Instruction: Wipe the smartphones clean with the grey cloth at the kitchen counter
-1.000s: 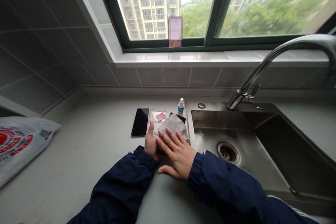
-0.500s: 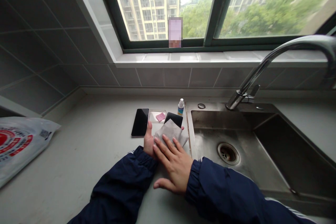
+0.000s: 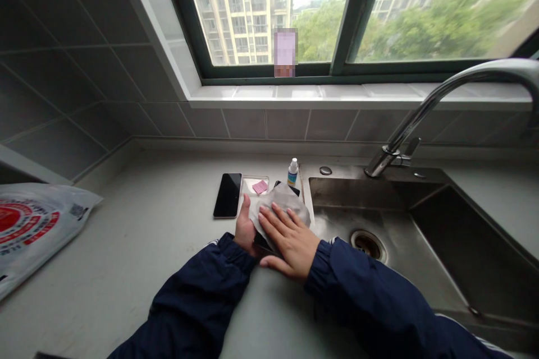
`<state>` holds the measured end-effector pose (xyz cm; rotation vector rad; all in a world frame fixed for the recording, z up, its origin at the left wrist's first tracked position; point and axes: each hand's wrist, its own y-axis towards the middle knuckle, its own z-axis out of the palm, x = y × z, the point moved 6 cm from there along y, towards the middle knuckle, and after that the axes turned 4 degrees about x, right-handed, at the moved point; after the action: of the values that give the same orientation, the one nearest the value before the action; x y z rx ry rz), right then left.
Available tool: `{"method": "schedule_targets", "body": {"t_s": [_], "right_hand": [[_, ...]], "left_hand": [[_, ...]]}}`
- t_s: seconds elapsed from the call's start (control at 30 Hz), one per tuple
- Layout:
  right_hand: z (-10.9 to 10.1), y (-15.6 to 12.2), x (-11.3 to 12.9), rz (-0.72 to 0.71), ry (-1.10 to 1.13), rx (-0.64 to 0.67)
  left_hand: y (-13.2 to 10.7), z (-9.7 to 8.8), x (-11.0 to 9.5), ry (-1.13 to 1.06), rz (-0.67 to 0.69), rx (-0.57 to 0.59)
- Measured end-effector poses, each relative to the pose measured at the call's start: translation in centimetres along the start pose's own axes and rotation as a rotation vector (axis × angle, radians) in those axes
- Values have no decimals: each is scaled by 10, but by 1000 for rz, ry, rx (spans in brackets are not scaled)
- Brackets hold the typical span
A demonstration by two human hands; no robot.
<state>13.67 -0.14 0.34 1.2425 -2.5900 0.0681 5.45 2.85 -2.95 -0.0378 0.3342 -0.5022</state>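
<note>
My right hand [image 3: 290,238] lies flat with fingers stretched out on a grey cloth [image 3: 281,200], pressing it onto a dark phone [image 3: 290,188] that shows only at its far corner and near edge. My left hand [image 3: 244,227] grips the left side of that phone, thumb up along its edge. A second black phone [image 3: 228,195] lies face up to the left. Behind the cloth sit a clear tray with a pink slip [image 3: 257,185] and a small white dropper bottle [image 3: 292,172].
A steel sink [image 3: 400,224] with a drain [image 3: 368,243] and curved tap [image 3: 425,109] lies to the right. A white and red plastic bag [image 3: 33,224] rests at the far left of the grey counter [image 3: 138,258]. Tiled wall and window behind.
My right hand slid the cloth back toward me and then away again over the phone, covering most of it. My left hand stayed on the phone's side.
</note>
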Motion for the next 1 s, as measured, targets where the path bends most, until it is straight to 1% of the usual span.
{"method": "schedule_targets", "body": {"t_s": [0.1,0.17,0.3,0.43,0.57,0.67,0.73,0.77,0.9,1.0], "right_hand": [[-3,3,-14,52,-58,-13],[-6,3,-21,88,-81,-32],[-11,2,-28,130,-93,-48],[-13,3,-25,148,-93,-33],[-9,2,-14,150,-74,-14],[-3,-1,0,101,-25,-3],[0,-4,11,78,15,0],[1,-6,16,69,32,5],[4,-14,35,22,108,68],[3,-18,42,-3,171,113]], "left_hand": [[1,6,6,2,-73,117],[0,10,9,17,-118,175],[1,11,11,41,-143,230],[0,11,11,42,-151,255],[0,12,9,17,-129,229],[1,9,5,11,-59,131],[1,6,3,17,-58,72],[0,6,3,22,-77,64],[-1,4,-1,24,-171,132],[-1,2,-5,22,-195,162]]}}
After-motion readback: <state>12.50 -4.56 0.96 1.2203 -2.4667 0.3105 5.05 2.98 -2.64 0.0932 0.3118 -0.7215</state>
